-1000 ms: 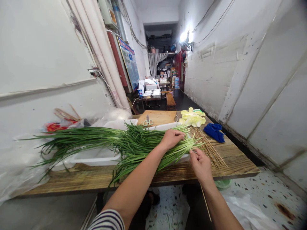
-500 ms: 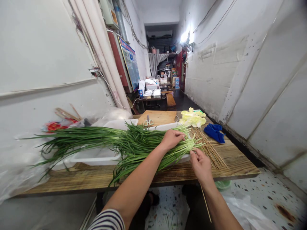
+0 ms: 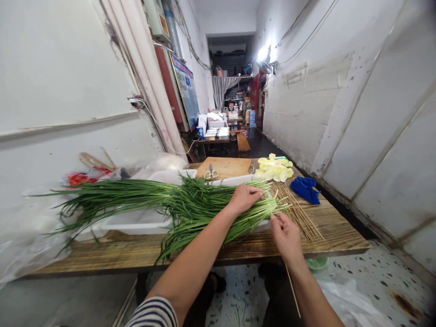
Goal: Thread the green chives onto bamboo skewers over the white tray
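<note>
A large heap of garlic chives (image 3: 200, 200) lies across white plastic trays (image 3: 141, 228), its pale stalk ends pointing right. My left hand (image 3: 245, 198) rests over the stalks, thumb and fingers pinched on chives near their cut ends. Just right of and below it, my right hand (image 3: 286, 236) is closed on a thin bamboo skewer (image 3: 292, 290), whose lower end hangs down past the table's front edge. The skewer's upper end is near the chive stalks, and I cannot tell whether it passes through any. More bamboo skewers (image 3: 303, 218) lie loose beside the stalk ends.
Behind the chives are a wooden cutting board (image 3: 230, 167) and scissors (image 3: 211, 172). Yellow-green cabbage leaves (image 3: 274, 169) and a blue cloth (image 3: 305, 190) lie at the right of the wooden table (image 3: 334, 236). Plastic bags (image 3: 37, 227) crowd the left. A person (image 3: 231, 106) sits far back.
</note>
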Demonstrator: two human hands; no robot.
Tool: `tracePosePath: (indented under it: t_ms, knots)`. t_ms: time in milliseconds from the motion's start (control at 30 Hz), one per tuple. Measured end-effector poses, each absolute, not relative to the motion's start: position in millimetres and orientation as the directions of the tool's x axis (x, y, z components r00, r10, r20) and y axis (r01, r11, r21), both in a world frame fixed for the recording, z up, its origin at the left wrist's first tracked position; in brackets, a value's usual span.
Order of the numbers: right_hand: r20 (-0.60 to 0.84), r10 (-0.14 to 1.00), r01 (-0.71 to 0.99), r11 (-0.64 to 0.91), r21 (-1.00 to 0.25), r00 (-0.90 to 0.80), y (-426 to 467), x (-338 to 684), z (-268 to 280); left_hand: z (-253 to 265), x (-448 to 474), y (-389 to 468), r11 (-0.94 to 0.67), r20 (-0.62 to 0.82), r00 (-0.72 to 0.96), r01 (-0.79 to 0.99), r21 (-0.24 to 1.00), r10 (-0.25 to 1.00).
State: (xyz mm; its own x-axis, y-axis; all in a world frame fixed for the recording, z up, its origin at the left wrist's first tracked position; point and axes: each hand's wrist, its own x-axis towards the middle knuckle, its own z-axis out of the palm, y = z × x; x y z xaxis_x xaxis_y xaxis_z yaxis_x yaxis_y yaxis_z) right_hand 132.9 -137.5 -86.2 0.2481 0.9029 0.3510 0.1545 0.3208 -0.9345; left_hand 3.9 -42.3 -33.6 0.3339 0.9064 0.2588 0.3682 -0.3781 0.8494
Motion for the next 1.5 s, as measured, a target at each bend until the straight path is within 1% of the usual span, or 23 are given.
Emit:
tracePosePath:
  t_ms: [167,400,933,1300,1400,1500]
  knots:
    - [0.308,0.92,0.136,0.282,-0.95,0.243,-137.6,133.6,-86.6,-31.4,3.9,-43.9,-0.37,0.25,0.328,0.383,0.846,0.911]
    - [0.314,0.917,0.146,0.285,-0.947,0.245,-136.8,133.8,-88.1,-31.0,3.7,-44.6,-0.369,0.249,0.328,0.382,0.847,0.911]
    - [0.315,0.913,0.142,0.286,-0.948,0.259,-134.5,133.1,-91.1,-32.9,3.3,-46.3,-0.431,0.304,0.355,0.37,0.823,0.884]
    - [0.321,0.906,0.143,0.292,-0.946,0.276,-134.3,131.9,-91.2,-33.8,2.9,-47.8,-0.429,0.317,0.309,0.431,0.794,0.897]
    - [0.317,0.906,0.138,0.289,-0.947,0.281,-134.5,131.2,-89.8,-32.1,3.8,-50.4,-0.448,0.319,0.334,0.455,0.77,0.887]
    - [0.309,0.908,0.124,0.284,-0.951,0.284,-134.8,130.2,-88.3,-28.7,2.0,-53.8,-0.491,0.322,0.395,0.475,0.73,0.86]
